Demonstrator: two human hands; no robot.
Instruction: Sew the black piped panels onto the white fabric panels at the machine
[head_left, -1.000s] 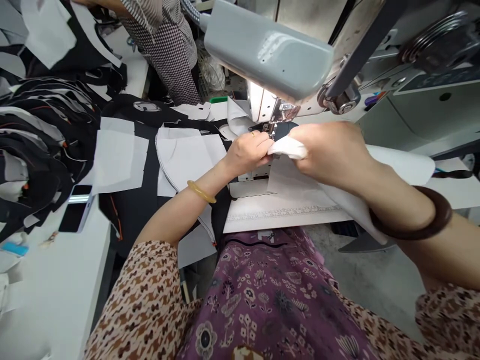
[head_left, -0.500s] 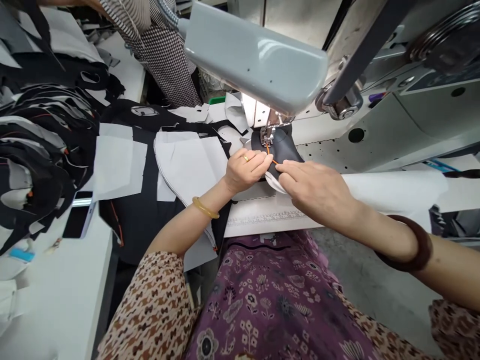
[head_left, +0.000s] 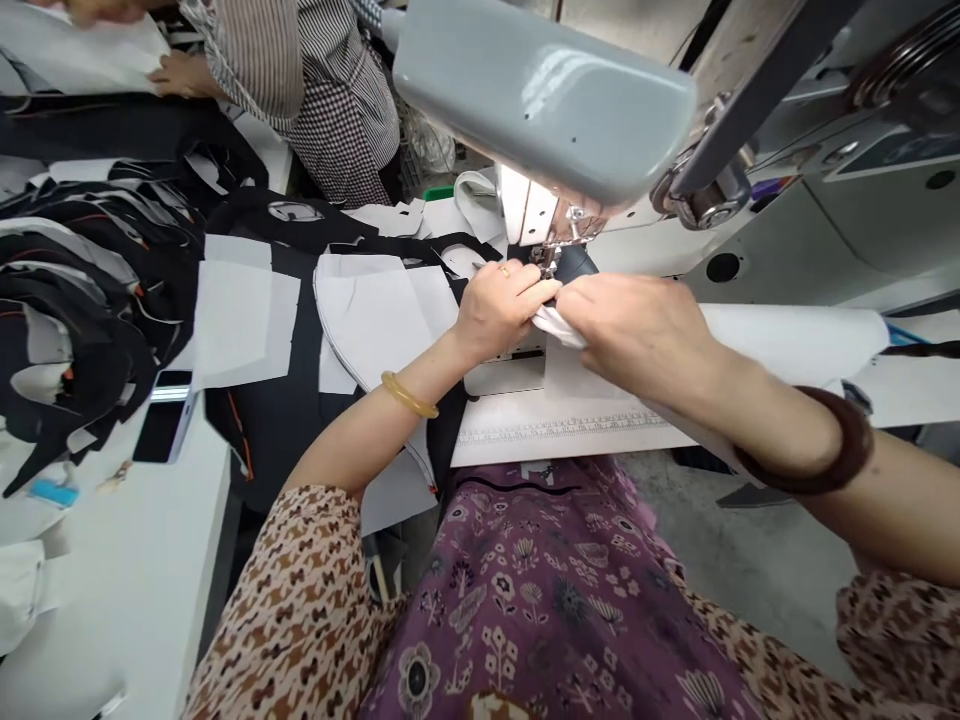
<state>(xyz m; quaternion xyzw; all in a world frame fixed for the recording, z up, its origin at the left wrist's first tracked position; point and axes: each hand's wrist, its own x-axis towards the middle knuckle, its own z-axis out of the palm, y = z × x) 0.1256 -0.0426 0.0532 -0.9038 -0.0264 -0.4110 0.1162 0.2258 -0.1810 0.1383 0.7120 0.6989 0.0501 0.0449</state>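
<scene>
My left hand (head_left: pixel 495 312), with a ring and a yellow bangle, lies closed at the front of the presser foot (head_left: pixel 547 262) of a sewing machine. Its curled fingers grip the near edge of a dark fabric piece (head_left: pixel 576 263). Right beside it, my right hand (head_left: pixel 641 325) is closed on the same piece, thumb and fingers together. The fabric's folded white underside (head_left: pixel 561 328) shows below the fingertips. Both hands almost touch each other. Between them the seam is hidden by the fingers.
A grey machine head cover (head_left: pixel 544 95) hangs above the hands. To the left are dark panels with white pieces (head_left: pixel 375 310), a phone (head_left: pixel 163 418) and a heap of dark cut pieces (head_left: pixel 97 270). A ruler strip (head_left: pixel 555 428) edges the table. A co-worker's hand (head_left: pixel 184 75) is at upper left.
My right hand has moved up toward the presser foot and its fingers have bent in. The orange cord seen between the hands is now hidden. The co-worker's hands have come into view.
</scene>
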